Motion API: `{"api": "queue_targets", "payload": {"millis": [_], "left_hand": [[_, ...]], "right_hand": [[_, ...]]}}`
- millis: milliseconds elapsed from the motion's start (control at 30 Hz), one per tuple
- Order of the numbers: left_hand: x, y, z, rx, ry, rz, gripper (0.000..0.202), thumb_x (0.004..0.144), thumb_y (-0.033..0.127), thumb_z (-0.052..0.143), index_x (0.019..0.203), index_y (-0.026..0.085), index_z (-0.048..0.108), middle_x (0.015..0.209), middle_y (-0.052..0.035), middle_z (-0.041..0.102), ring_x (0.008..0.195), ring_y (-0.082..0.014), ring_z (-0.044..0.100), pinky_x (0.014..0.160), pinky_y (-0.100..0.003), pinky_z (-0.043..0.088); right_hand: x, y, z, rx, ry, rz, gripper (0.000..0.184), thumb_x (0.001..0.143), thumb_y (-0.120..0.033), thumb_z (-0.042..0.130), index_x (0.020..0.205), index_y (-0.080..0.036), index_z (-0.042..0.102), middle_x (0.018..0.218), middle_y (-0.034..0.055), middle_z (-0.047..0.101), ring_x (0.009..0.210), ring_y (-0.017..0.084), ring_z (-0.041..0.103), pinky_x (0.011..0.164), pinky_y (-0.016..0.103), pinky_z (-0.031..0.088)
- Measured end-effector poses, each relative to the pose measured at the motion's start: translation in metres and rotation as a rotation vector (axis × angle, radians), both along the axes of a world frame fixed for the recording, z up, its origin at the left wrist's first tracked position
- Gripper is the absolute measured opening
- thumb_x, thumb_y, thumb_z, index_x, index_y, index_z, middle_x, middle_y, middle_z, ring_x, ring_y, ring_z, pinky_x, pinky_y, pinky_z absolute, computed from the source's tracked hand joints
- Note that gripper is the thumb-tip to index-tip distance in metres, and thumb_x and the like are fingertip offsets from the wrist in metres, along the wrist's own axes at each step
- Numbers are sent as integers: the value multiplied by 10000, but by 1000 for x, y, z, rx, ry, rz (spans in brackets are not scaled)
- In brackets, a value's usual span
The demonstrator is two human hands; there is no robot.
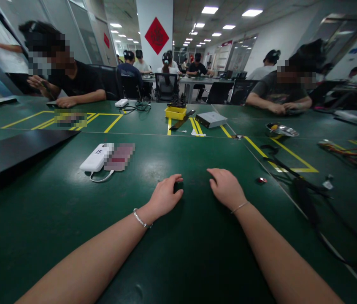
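My left hand [166, 195] rests on the green table [178, 249], thumb apart from its loosely bent fingers, holding nothing. Facing it across a short gap is my right hand [227, 188], also without anything in it, its fingers stretched inward and thumb apart. Left of my left hand lies a white power bank [94, 158] marked "15". A white cable [102, 180] runs from it to a blurred pinkish phone-like slab [120, 157]. A small red and silver object [261, 180], too small to name, lies right of my right hand.
Farther back stand a yellow bin [175, 113] and a grey box [210, 119]. Black cables [305, 198] trail along the right side, and a dark panel [17, 150] covers the left. Two people sit across the table, at left [80, 80] and right [273, 90].
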State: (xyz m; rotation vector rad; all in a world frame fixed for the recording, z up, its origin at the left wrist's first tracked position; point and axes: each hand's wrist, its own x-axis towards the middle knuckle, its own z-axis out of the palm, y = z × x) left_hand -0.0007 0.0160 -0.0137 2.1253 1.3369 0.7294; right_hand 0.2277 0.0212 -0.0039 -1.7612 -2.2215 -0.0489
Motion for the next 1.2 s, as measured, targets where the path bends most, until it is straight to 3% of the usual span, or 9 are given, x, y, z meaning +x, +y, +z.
{"api": "queue_targets", "payload": {"millis": [133,267,500,767,1200], "left_hand": [[-1,0,1,-29,-23,-6,448,773,250,503,1209,179,422,1185,-65,573,1113,-222,499,969,-391,362],[-1,1,-1,-27,-37,-17,424,780,251,499,1193,181,434,1180,-69,575,1112,-220,500,972,-393,361],[-3,1,-1,-9,5,-19,384,776,261,507,1153,197,475,1166,-71,573,1088,-236,514,952,-408,379],[-1,0,-2,36,-4,-8,345,758,218,522,1101,188,495,1273,-79,483,1127,-223,488,966,-388,384],[-3,-1,0,39,48,-14,297,772,238,501,1066,203,514,1333,-72,408,1201,-231,405,973,-422,353]], "right_hand": [[68,7,1,72,-65,-467,437,744,-132,388,1154,-97,537,1138,169,555,1083,287,472,886,427,375],[112,3,-5,-82,-38,-743,468,728,-177,427,1176,-86,525,1125,209,538,1025,338,498,792,436,415],[122,2,-10,-125,141,-849,299,721,-245,465,946,-199,656,1012,155,596,874,319,554,678,424,436],[124,1,-13,4,304,-926,295,741,-300,450,974,-207,605,877,116,637,823,268,577,690,374,438],[116,1,-3,-123,213,-930,305,792,-298,368,1029,-200,534,875,143,608,825,308,568,660,422,435]]}}
